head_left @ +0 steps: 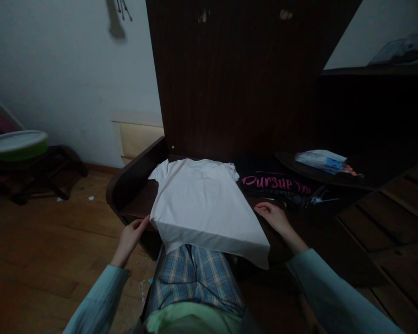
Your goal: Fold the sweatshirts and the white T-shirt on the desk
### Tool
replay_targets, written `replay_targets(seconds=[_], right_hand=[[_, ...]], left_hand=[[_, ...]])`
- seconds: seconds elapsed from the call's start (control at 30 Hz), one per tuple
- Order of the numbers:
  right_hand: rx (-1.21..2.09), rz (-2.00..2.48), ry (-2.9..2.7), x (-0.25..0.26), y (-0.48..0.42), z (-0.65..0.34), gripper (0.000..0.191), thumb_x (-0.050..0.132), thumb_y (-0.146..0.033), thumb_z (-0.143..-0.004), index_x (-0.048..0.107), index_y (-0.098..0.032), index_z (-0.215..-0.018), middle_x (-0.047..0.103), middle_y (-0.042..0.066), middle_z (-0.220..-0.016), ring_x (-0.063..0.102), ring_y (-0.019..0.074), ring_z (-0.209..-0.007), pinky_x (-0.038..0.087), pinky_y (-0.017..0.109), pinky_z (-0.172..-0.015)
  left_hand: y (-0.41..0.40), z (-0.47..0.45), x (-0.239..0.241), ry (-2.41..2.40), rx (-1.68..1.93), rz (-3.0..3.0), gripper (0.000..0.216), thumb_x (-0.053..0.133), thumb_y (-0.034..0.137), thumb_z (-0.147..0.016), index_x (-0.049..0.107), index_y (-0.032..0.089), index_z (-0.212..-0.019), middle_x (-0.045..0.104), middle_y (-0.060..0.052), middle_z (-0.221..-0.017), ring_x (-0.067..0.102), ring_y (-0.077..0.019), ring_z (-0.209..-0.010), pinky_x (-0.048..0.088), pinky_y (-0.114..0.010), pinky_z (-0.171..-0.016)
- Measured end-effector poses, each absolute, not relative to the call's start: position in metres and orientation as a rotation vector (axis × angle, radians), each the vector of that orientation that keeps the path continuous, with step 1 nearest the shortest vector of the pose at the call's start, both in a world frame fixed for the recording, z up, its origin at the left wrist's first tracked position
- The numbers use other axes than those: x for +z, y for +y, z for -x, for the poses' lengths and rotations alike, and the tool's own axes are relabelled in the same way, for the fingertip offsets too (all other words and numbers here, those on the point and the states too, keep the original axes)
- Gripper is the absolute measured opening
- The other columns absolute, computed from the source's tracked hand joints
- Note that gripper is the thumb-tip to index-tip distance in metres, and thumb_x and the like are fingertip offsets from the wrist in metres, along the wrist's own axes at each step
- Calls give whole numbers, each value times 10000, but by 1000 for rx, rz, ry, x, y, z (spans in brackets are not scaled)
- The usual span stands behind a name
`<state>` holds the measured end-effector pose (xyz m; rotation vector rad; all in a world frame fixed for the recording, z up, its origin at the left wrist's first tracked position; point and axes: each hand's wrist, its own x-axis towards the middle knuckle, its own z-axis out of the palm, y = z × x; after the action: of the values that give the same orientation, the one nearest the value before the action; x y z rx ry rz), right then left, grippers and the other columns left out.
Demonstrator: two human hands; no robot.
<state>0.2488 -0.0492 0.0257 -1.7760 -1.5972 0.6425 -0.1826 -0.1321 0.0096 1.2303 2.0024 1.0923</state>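
A white T-shirt [202, 199] lies spread on a dark wooden seat, its short sleeves toward the back panel. Its hem hangs over the front edge above my lap, lower at the right corner. At the shirt's left edge, my left hand [129, 237] pinches the fabric between thumb and fingers. My right hand [274, 217] is just beside the right edge, palm turned inward, fingers loosely extended with no cloth visible in them. Whether its fingertips brush the shirt I cannot tell.
Right of the shirt lies a black cloth item [275, 183] with pink lettering. A plastic packet [322, 160] rests on a dark rounded shelf [289, 162]. The seat's armrest [132, 174] rises at left. Farther left, a green basin with a pale lid [19, 146] sits on a low stool [43, 174].
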Motion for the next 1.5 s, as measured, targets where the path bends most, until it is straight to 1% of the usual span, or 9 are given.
replay_targets(seconds=[0.13, 0.33, 0.53, 0.73, 0.8, 0.87, 1.03, 1.27, 1.5], right_hand=[[541, 1900, -1649, 13, -28, -237, 223, 559, -404, -631, 617, -189, -635, 656, 50, -672, 601, 195, -658, 417, 280, -622], [607, 1875, -1600, 9, -24, -228, 136, 527, -326, -619, 540, -207, -553, 617, 25, -619, 571, 182, -653, 388, 265, -613], [721, 1806, -1391, 3, -16, -226, 114, 500, -281, -614, 446, -212, -542, 532, -13, -522, 517, 147, -553, 398, 252, -546], [1291, 1580, -1163, 8, -25, -232, 131, 570, -313, -629, 521, -191, -626, 569, -4, -542, 540, 122, -496, 424, 220, -449], [1387, 1522, -1079, 12, -29, -235, 75, 600, -227, -606, 558, -191, -657, 615, 6, -615, 587, 124, -574, 478, 220, -522], [1417, 1492, -1058, 16, -33, -236, 124, 625, -159, -581, 599, -200, -694, 650, 11, -705, 617, 132, -678, 511, 229, -632], [1415, 1477, -1067, 20, -36, -235, 122, 661, -158, -552, 626, -217, -652, 663, 17, -756, 621, 159, -764, 512, 266, -738], [1454, 1520, -1186, 19, -32, -231, 225, 700, -201, -461, 633, -190, -675, 641, -10, -671, 574, 118, -628, 449, 218, -594], [1279, 1638, -1440, 17, -23, -226, 235, 698, -313, -385, 578, -148, -503, 517, -44, -473, 424, 81, -478, 294, 219, -490]], left_hand=[[-125, 177, -7, 1936, 1137, -1218, 455, 546, 599, -558, 610, 149, -563, 604, -35, -556, 553, -178, -598, 409, -254, -586], [-125, 175, -15, 1815, 1404, -1130, 364, 579, 520, -549, 540, 158, -574, 508, 26, -539, 469, -113, -553, 375, -215, -555], [-121, 177, -17, 1670, 1495, -756, 430, 627, 537, -453, 479, 167, -613, 438, 65, -521, 424, -83, -499, 384, -209, -516], [-122, 174, -16, 1726, 1470, -777, 477, 655, 566, -432, 485, 157, -608, 401, 75, -487, 340, -58, -447, 274, -177, -421], [-123, 176, -12, 1780, 1413, -844, 465, 671, 545, -435, 513, 150, -620, 393, 77, -465, 333, -59, -436, 240, -179, -411], [-121, 180, -8, 1812, 1328, -917, 457, 674, 530, -431, 553, 141, -637, 429, 63, -459, 371, -73, -442, 253, -186, -418], [-110, 192, 2, 1905, 1238, -1067, 390, 605, 510, -449, 609, 147, -593, 562, -3, -532, 484, -136, -531, 341, -214, -469], [-95, 199, 19, 2028, 898, -1301, 400, 539, 552, -512, 605, 162, -572, 547, -10, -492, 486, -160, -497, 324, -234, -443], [-63, 195, 26, 2269, 343, -1698, 309, 392, 395, -766, 577, 162, -678, 640, -75, -718, 584, -195, -682, 348, -233, -531]])
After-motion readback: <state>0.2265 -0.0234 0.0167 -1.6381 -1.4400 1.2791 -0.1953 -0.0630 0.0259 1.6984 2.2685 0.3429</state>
